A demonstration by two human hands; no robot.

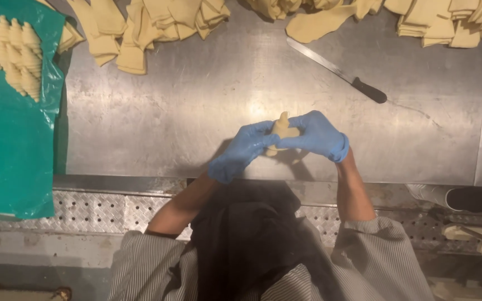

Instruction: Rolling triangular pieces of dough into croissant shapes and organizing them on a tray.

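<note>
Both gloved hands — left hand point(240, 151) and right hand point(317, 135) — pinch one dough piece point(280, 129) above the steel table point(185, 106). One black-handled knife point(338, 71) lies behind it. Shaped croissants point(8, 53) — too crowded to count — rest on green plastic sheet point(12, 150), left of the table.

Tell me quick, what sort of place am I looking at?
Most likely a bakery's pastry bench. A steel table holds stacks of cut dough, shaped rolls on a green sheet, and a knife. Both gloved hands, left hand and right hand, hold a dough piece.
</note>
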